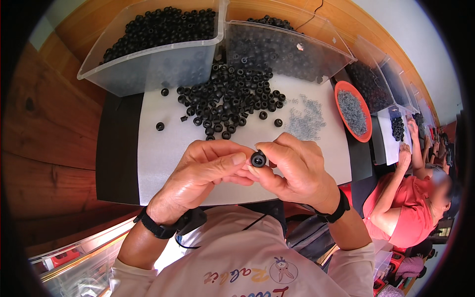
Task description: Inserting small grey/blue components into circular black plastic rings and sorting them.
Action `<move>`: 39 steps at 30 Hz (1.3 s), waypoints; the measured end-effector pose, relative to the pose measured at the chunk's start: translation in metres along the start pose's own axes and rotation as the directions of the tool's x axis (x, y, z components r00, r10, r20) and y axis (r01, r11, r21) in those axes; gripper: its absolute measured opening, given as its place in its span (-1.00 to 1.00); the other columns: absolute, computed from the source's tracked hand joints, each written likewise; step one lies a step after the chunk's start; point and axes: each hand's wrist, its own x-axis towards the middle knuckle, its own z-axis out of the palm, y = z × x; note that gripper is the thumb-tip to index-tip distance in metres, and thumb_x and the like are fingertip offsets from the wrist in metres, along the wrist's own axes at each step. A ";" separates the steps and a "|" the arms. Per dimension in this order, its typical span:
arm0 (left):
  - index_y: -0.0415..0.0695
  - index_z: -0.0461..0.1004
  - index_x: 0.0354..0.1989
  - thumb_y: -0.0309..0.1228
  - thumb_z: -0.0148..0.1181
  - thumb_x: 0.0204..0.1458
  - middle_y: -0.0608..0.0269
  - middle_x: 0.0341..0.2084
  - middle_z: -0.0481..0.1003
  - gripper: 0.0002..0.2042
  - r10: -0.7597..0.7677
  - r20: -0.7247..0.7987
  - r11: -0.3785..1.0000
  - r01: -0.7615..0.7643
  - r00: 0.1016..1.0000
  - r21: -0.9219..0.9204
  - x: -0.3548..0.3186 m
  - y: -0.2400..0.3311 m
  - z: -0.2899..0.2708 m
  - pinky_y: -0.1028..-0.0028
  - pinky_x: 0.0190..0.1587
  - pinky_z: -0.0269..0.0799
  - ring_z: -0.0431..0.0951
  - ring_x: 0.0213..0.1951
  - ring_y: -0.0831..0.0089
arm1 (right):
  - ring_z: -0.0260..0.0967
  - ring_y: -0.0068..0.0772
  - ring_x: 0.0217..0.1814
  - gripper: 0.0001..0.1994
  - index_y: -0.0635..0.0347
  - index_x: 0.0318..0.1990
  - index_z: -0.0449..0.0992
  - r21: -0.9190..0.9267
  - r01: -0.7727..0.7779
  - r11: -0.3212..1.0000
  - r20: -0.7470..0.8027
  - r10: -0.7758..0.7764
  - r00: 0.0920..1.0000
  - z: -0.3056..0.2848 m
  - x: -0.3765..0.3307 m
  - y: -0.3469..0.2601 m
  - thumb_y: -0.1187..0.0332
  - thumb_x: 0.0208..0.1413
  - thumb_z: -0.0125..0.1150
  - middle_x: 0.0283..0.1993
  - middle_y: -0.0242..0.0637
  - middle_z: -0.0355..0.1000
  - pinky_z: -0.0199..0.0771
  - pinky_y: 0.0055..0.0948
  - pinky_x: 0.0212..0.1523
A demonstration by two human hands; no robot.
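Observation:
Over the table's front edge, my right hand [301,167] pinches a small round black piece with a hole [258,159] between thumb and index finger. Its opening faces up towards me. My left hand [208,166] comes in from the other side, its thumb pressed on its index finger and the fingertips beside the black piece. Whatever the left fingers hold, if anything, is too small to tell. Beyond my hands lies a heap of similar black pieces [230,94]. To its right a patch of tiny silvery springs [306,120] is spread on the white table sheet [163,168].
Two clear plastic bins, a left one [148,67] and a right one [297,47], hold more black pieces at the back. An orange-red dish [366,133] of springs stands at the right edge. Further right, a person in a red shirt [403,213] works at another table.

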 end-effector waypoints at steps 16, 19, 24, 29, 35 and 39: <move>-0.32 0.52 0.07 -0.35 0.21 0.30 0.16 -0.12 0.61 -0.70 0.058 -0.014 0.993 -0.057 0.998 0.099 0.003 -0.012 0.001 0.36 0.00 0.63 0.65 -0.08 0.41 | 0.38 -0.39 -0.58 -0.75 0.29 -0.24 0.51 -0.128 0.034 0.991 0.076 -0.025 0.997 0.000 0.001 0.000 0.47 -0.06 0.46 -0.48 -0.33 0.29 0.36 -0.42 -0.64; -0.32 0.50 0.08 -0.39 0.19 0.30 0.16 -0.13 0.60 -0.72 0.072 -0.029 0.996 -0.070 0.997 0.059 0.004 -0.014 0.001 0.33 -0.01 0.63 0.66 -0.10 0.37 | 0.40 -0.38 -0.56 -0.66 0.34 -0.12 0.52 -0.139 0.034 0.990 0.112 -0.019 0.994 -0.002 0.000 -0.001 0.45 -0.06 0.47 -0.45 -0.32 0.30 0.37 -0.40 -0.62; -0.29 0.49 0.08 -0.21 0.09 0.37 0.18 -0.16 0.60 -0.65 0.027 0.000 0.997 -0.027 1.000 -0.072 0.006 -0.016 0.002 0.41 -0.07 0.59 0.62 -0.16 0.47 | 0.41 -0.34 -0.55 -0.64 0.38 -0.01 0.51 0.042 -0.048 0.998 0.153 0.041 0.987 -0.005 -0.005 -0.001 0.51 0.02 0.42 -0.45 -0.28 0.31 0.36 -0.39 -0.61; -0.23 0.48 -0.09 -0.09 -0.02 0.41 0.24 -0.37 0.51 -0.61 -0.059 0.172 0.982 0.088 0.983 -0.165 0.012 -0.018 -0.003 0.40 -0.26 0.51 0.53 -0.37 0.48 | 0.44 -0.29 -0.52 -0.72 0.33 0.02 0.52 0.281 -0.135 0.950 0.129 0.102 0.986 -0.007 -0.004 0.000 0.55 0.15 0.32 -0.43 -0.20 0.37 0.40 -0.42 -0.53; -0.20 0.44 -0.20 -0.12 -0.06 0.42 0.23 -0.50 0.43 -0.64 -0.070 0.173 0.976 0.104 0.982 -0.192 0.018 -0.018 0.001 0.37 -0.39 0.46 0.49 -0.48 0.37 | 0.50 -0.38 -0.46 -0.93 0.35 -0.19 0.53 0.484 -0.389 0.784 0.173 0.350 0.921 -0.001 0.001 -0.002 0.53 0.24 0.28 -0.38 -0.18 0.47 0.45 -0.41 -0.45; -0.19 0.41 -0.25 -0.15 -0.05 0.42 0.24 -0.55 0.41 -0.66 -0.079 0.024 0.993 0.081 0.997 -0.085 0.021 -0.021 0.005 0.36 -0.45 0.44 0.48 -0.53 0.34 | 0.54 -0.55 -0.40 -0.90 0.34 -0.13 0.56 0.497 -0.493 0.714 0.214 0.450 0.867 0.003 -0.004 -0.006 0.48 0.30 0.24 -0.36 -0.29 0.50 0.43 -0.55 -0.39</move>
